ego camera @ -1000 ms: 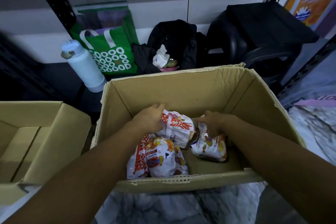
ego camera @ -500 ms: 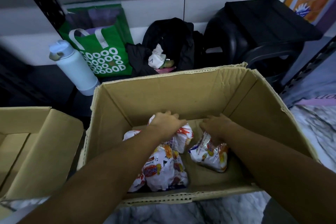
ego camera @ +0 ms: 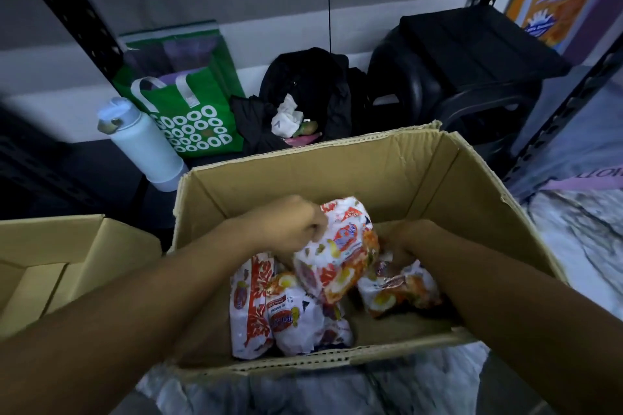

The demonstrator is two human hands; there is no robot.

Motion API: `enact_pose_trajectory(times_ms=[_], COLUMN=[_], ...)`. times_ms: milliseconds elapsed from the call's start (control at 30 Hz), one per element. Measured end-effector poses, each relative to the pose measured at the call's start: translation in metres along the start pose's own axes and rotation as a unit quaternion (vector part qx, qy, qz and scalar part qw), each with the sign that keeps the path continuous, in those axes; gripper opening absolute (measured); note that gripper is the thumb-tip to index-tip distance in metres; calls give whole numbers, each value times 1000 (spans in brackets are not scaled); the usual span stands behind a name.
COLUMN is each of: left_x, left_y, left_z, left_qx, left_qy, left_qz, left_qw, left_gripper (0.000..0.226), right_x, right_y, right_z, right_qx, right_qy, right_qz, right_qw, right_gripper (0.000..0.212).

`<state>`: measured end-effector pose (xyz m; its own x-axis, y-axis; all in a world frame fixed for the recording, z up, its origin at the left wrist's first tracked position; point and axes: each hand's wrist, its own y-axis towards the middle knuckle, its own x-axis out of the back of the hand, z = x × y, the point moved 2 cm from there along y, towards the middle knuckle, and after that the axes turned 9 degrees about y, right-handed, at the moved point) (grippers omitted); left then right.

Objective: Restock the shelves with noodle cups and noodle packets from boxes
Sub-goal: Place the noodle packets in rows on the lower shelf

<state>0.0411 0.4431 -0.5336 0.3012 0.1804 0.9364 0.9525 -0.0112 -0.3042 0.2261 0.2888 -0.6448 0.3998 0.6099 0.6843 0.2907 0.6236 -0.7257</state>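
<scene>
An open cardboard box [ego camera: 337, 175] stands in front of me with several white-and-red noodle packets in its bottom. My left hand [ego camera: 290, 226] is shut on one noodle packet [ego camera: 340, 256] and holds it tilted above the others. My right hand [ego camera: 401, 242] is down in the box, partly hidden behind that packet, with its fingers on a second noodle packet [ego camera: 401, 290]. Two more packets [ego camera: 279, 317] lie at the box's near left.
A second open cardboard box [ego camera: 67, 266] sits at the left. Behind the boxes are a white bottle [ego camera: 145, 141], a green tote bag [ego camera: 188, 108], a black bag [ego camera: 310, 91] and a black stool [ego camera: 465, 74]. Black shelf uprights [ego camera: 569, 101] rise at right and left.
My left hand has closed on a noodle packet and lifted it up from the box bottom. My right hand has reached lower onto the packet at the right.
</scene>
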Motion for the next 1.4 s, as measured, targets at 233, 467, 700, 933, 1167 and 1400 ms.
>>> enact_pose_trajectory(times_ms=[233,467,700,933,1167,1400], left_x=[-56,-83,-56,-11,-52,-97], left_y=[58,57,49,12,10,36], left_z=[-31,-17,-24,-7,14,16], left_qx=[238,341,253,39,66,102], left_qy=[4,-214,-222,31,73,100], left_qz=[145,140,-18,-78,76,144], left_qw=[960,905,942,996,992,979], left_gripper=[99,119,58,53,127,90], right_x=[-14,-22,-11,16,-4,-33], right_y=[-4,-4,-6,-50,-42,-26], right_z=[0,-11,-20,-23,21,25], right_qx=[-82,-96,-54,-46,33,116], right_qy=[49,147,211,72,-111,-27], right_qz=[106,122,113,-44,-111,-23], right_qw=[990,977,969,995,987,993], right_gripper=[105,84,124,119,89,112])
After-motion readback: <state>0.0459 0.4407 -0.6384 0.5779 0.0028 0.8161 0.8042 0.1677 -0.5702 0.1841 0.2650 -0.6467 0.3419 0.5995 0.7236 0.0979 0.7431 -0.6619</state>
